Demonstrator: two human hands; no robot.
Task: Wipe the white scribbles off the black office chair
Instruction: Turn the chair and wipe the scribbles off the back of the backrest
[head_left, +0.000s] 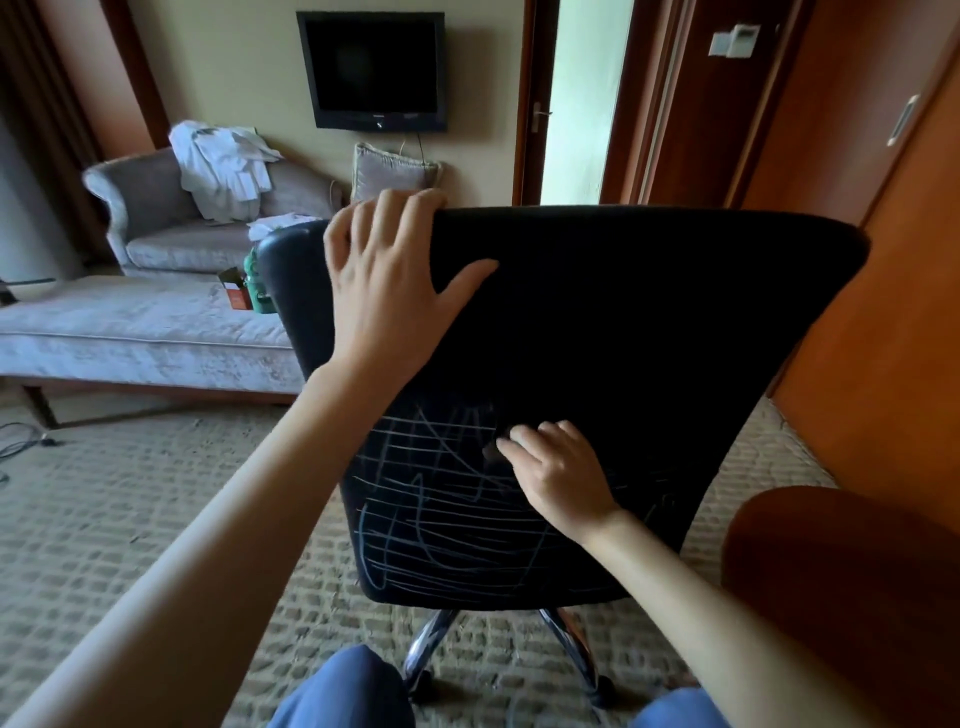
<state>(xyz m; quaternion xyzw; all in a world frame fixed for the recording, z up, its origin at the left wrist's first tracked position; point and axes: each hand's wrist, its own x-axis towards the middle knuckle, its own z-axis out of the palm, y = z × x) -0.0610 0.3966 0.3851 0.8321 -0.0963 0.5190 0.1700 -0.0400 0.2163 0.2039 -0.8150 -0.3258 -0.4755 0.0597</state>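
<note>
Fingers of left hand (384, 291) hooked over top edge of black padded fabric office chair (649, 312), standing on carpet (130, 493) straight ahead. White chalky scribbles (441, 519) low on its back. Right hand (558, 478) curled against them; impossible to tell whether pinching anything. Probably rolls and swivels under rubbing, hence bracing at top edge.

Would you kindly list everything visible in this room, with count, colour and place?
office chair: one, black, centre, back facing the camera
scribbles: many, white, lower chair back
television: one, black, on the wall
sofa: one, grey, left
clothes: heap, white, on sofa back
cushion: one, grey, below television
bottle: one, green, on sofa
box: one, red, beside bottle
carpet: beige, floor
small dark object: one, at right fingertips
left hand: grips chair's top edge
right hand: holds small dark object on scribbles
</note>
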